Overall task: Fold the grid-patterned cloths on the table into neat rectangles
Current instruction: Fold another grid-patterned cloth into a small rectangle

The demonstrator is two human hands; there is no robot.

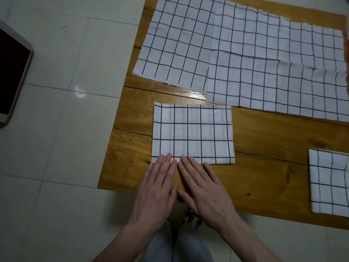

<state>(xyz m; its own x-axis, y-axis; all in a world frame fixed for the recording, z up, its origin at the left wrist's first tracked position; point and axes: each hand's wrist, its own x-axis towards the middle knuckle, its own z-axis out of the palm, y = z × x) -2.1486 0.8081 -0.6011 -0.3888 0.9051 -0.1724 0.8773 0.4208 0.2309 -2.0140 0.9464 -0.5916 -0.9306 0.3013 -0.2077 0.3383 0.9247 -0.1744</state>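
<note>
Both hands, left hand (157, 183) and right hand (203, 186), lie flat with fingers straight, tips pressing the near edge of the folded cloth (192, 133) on the tabletop (264, 148); dragging could skew its layers, while flat cloths (245, 59) beyond await folding.
</note>
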